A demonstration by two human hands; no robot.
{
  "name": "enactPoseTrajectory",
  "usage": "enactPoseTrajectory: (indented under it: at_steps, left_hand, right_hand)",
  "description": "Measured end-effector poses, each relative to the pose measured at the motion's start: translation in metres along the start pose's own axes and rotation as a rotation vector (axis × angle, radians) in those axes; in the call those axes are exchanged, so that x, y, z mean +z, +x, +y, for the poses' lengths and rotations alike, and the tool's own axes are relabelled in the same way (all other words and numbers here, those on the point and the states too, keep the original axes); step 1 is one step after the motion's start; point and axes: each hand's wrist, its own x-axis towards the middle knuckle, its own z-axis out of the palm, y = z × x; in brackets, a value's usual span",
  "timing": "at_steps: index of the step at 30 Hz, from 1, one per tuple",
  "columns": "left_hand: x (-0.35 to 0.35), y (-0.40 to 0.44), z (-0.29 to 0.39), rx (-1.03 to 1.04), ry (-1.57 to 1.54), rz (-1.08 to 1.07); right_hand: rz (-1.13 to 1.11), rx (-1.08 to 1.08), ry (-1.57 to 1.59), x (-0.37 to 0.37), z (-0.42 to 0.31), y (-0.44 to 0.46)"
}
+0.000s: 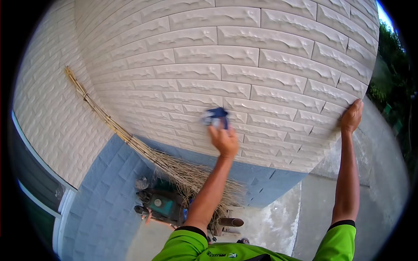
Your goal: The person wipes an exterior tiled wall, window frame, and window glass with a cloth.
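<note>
My left hand (pixel 224 140) is raised at the middle of the view, its fingers closed on a dark blue and white cloth (pixel 216 116). The cloth is blurred and lies against the cream brick-patterned wall (pixel 261 56). Over at the right, my right hand (pixel 352 115) rests on the outer corner of the same wall, fingers together and bent round the edge. What its fingertips do behind the corner is hidden.
A long broom of twigs (pixel 174 167) leans in the inner corner. Below it stands a green and black machine (pixel 160 204) beside a brown pipe (pixel 231 222). A window frame (pixel 65 213) is at left, blue-grey tiles (pixel 102 187) line the wall's base, and concrete ground (pixel 318 213) lies below.
</note>
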Motion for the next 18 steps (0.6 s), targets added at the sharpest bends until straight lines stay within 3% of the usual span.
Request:
enactPoseTrajectory:
  at_steps: [3,7,10,13,15,18]
  left_hand:
    - [-0.001,-0.018,0.041,0.281,-0.102,-0.310]
    - [0.002,-0.001,0.030,0.459,-0.150,-0.333]
    - [-0.006,0.052,-0.020,0.541,0.042,-0.157]
    - [-0.013,0.124,-0.045,0.429,0.183,-0.019]
    - [-0.015,0.168,-0.047,0.056,-0.073,0.123]
    - [0.005,0.190,-0.059,0.129,0.143,0.236]
  right_hand:
    - [-0.012,-0.016,0.000,0.000,0.004,0.003]
    - [-0.024,-0.015,-0.005,-0.001,0.008,0.005]
    - [-0.024,0.010,0.063,-0.001,-0.001,0.000]
    - [-0.020,0.002,0.080,-0.001,-0.003,-0.001]
    - [-0.022,0.039,0.060,-0.002,-0.005,-0.002]
    - [0.010,0.053,0.023,0.005,0.009,-0.004]
